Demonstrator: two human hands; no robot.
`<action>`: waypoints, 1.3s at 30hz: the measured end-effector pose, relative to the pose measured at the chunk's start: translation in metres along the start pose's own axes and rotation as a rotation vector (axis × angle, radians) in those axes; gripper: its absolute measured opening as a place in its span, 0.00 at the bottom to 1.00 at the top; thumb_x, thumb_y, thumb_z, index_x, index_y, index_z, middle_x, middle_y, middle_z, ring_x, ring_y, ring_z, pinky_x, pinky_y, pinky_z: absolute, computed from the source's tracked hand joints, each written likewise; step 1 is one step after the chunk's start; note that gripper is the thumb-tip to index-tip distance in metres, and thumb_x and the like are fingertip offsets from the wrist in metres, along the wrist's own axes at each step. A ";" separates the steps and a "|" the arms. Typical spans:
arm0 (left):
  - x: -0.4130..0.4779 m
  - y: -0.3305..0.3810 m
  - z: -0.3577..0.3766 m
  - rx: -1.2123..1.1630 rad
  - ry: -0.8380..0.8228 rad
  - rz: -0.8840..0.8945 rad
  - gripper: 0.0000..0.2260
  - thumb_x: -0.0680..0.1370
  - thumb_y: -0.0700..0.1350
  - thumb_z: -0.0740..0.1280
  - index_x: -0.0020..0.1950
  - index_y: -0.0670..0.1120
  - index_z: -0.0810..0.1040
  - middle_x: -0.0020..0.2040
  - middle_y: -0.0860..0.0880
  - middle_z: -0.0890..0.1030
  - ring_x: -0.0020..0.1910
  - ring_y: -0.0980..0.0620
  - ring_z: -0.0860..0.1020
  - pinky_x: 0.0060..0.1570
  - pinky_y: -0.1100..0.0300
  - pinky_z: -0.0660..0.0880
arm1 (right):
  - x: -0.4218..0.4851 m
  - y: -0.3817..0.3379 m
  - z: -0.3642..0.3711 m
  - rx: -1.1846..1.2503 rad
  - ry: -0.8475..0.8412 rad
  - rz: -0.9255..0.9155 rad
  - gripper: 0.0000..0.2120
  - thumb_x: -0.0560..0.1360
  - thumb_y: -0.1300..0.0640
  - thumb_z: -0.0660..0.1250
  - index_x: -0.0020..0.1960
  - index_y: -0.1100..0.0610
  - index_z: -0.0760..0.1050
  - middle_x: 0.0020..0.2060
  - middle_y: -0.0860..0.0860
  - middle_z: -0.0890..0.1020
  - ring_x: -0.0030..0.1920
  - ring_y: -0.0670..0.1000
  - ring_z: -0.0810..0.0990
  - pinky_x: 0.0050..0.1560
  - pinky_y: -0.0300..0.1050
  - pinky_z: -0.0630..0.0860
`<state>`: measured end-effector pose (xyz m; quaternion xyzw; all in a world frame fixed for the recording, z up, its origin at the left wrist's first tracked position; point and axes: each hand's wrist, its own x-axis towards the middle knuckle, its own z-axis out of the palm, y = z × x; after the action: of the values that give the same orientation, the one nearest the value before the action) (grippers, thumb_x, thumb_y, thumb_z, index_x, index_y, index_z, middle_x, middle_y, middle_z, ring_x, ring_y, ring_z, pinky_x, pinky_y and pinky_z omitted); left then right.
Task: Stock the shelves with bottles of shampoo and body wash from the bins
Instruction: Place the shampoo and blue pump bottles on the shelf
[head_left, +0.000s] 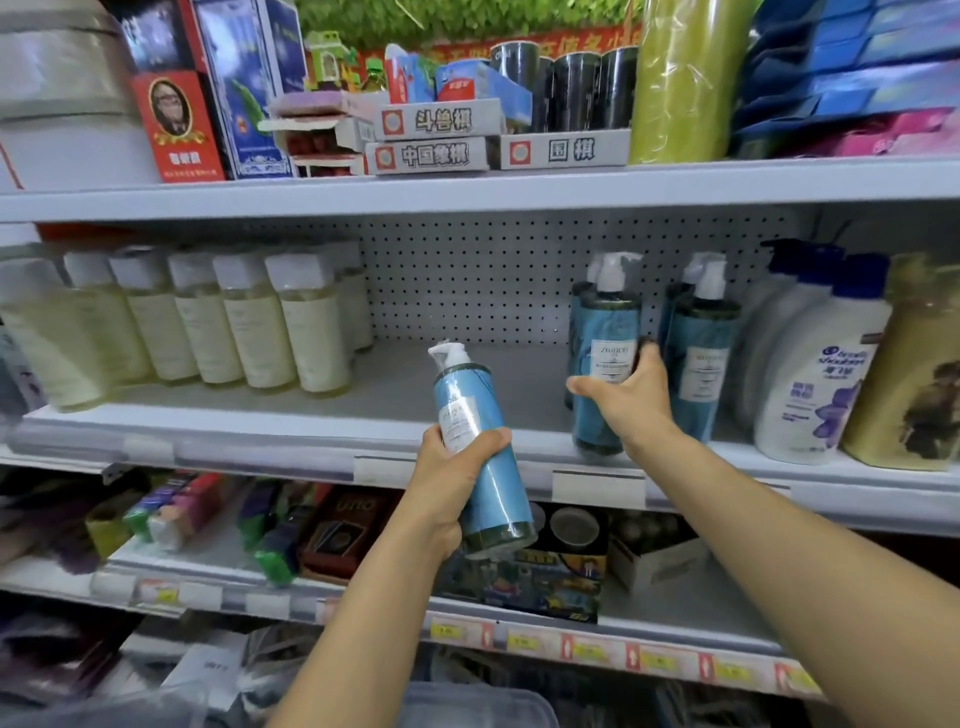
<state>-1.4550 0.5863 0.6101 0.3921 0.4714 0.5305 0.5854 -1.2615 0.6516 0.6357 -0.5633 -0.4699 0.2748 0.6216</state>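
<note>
My left hand (451, 480) grips a blue pump bottle (480, 447) with a white pump, wrapped in clear film, tilted in front of the middle shelf (291, 421). My right hand (626, 397) wraps around a matching blue bottle (605, 332) standing upright at the shelf's front. Another blue bottle (701, 358) stands just right of it, with more of the same behind both. A bare stretch of shelf lies between these and the pale bottles on the left.
Pale yellow bottles (306, 332) fill the shelf's left part; white pump bottles (821, 374) and a gold one (909, 384) stand right. Board-game boxes (441, 140) sit on the shelf above, card boxes (343, 530) below. A grey bin rim (467, 701) shows at the bottom.
</note>
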 end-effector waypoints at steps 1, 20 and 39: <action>0.001 0.000 0.000 -0.002 0.006 0.002 0.23 0.73 0.45 0.76 0.63 0.48 0.70 0.56 0.41 0.80 0.47 0.44 0.82 0.43 0.51 0.81 | 0.002 0.003 0.000 -0.002 0.008 0.005 0.30 0.65 0.62 0.80 0.59 0.54 0.66 0.55 0.52 0.78 0.54 0.52 0.78 0.52 0.47 0.75; 0.032 0.016 0.009 -0.031 -0.090 0.005 0.18 0.77 0.43 0.68 0.65 0.46 0.69 0.52 0.42 0.78 0.43 0.44 0.79 0.40 0.52 0.79 | 0.004 0.023 0.009 -0.353 0.082 -0.064 0.38 0.70 0.55 0.77 0.70 0.60 0.57 0.66 0.57 0.65 0.68 0.57 0.64 0.70 0.53 0.65; 0.090 0.049 0.015 0.136 -0.101 0.291 0.27 0.70 0.33 0.77 0.63 0.45 0.69 0.53 0.48 0.82 0.52 0.52 0.82 0.40 0.62 0.80 | -0.043 0.005 0.071 -0.427 -0.287 -0.266 0.30 0.71 0.50 0.74 0.67 0.49 0.63 0.60 0.47 0.74 0.59 0.48 0.75 0.57 0.52 0.77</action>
<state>-1.4539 0.6821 0.6489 0.5211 0.4145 0.5562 0.4973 -1.3416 0.6465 0.6134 -0.5703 -0.6699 0.1628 0.4467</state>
